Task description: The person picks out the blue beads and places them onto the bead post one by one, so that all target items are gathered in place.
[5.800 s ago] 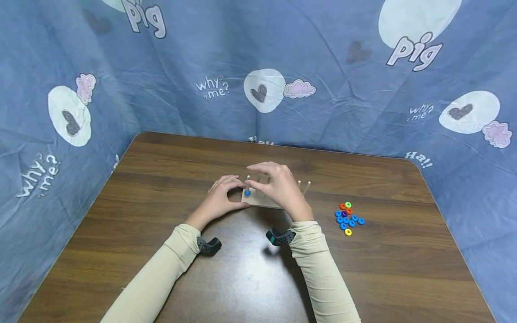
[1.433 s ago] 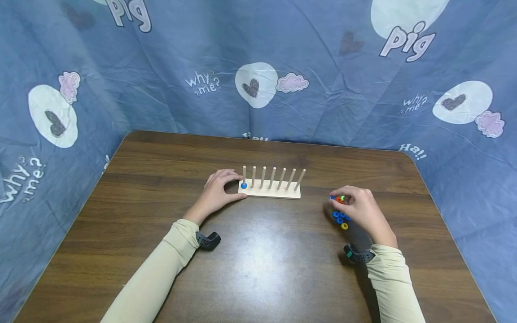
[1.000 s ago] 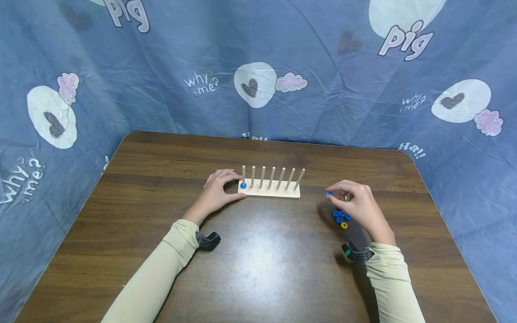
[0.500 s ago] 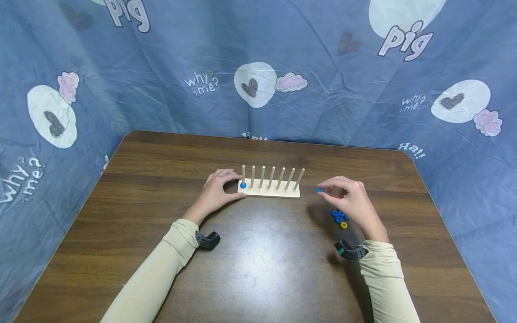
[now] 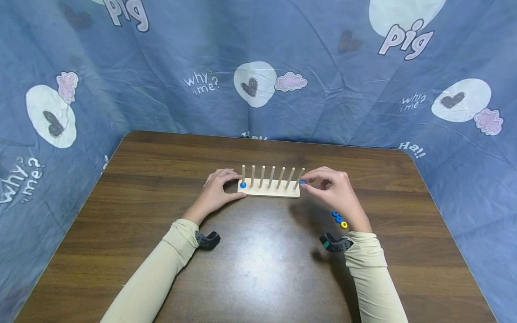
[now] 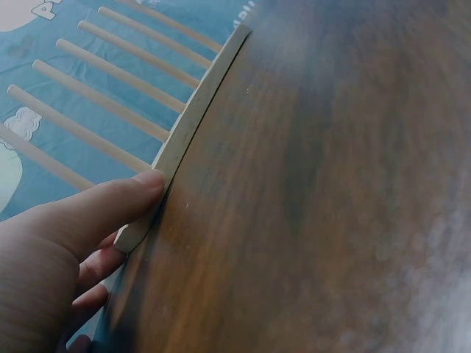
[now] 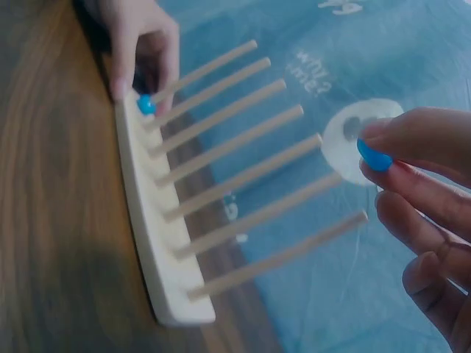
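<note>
A pale wooden peg board [image 5: 268, 193] with a row of several upright pegs lies mid-table. Around the foot of its leftmost peg sits one blue ring [image 5: 243, 185]. My left hand [image 5: 216, 188] grips that end of the board, thumb on the near edge and fingers behind, as the left wrist view also shows. Between thumb and fingertip, my right hand [image 5: 335, 186] pinches another blue ring [image 7: 374, 157]. In the right wrist view this ring is apart from the pegs, beside their tips; in the head view it appears close to the rightmost peg.
Loose blue rings [image 5: 339, 219] and a yellow ring [image 5: 344, 225] lie right of the board. My right hand and forearm hide the other rings of that pile. Behind the brown table [image 5: 181, 152] hangs a blue printed cloth [image 5: 161, 89].
Earlier my right hand was at the leftmost peg, then at the ring pile. It has since lifted a blue ring and carried it left to the board. My left hand stays put.
</note>
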Tool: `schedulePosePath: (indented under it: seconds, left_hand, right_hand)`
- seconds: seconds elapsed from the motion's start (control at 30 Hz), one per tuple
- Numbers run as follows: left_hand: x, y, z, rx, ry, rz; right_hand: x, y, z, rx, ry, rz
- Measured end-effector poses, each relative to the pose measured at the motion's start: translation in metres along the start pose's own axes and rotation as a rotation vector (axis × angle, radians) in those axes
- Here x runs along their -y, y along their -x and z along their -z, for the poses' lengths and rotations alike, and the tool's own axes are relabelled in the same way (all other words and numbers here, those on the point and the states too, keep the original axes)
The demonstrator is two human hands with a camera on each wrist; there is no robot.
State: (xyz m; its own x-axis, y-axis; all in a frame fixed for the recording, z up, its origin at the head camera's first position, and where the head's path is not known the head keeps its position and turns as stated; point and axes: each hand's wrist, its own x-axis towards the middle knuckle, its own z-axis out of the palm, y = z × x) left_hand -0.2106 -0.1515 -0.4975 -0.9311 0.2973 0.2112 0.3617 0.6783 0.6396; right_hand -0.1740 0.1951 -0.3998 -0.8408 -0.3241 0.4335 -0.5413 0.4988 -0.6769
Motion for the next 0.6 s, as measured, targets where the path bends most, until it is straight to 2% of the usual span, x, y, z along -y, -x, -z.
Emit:
schedulePosePath:
  seconds: [0.37,0.6]
  left_hand:
    - [0.0,0.001,0.002,-0.014,-0.005,-0.014]
    - [-0.001,0.001,0.001,-0.001,-0.005,-0.006]
  right_hand:
    - [0.014,-0.019,-0.022,0.023,-0.085,0.023]
    - [0.021,-0.028,-0.035,0.041,-0.074,0.03]
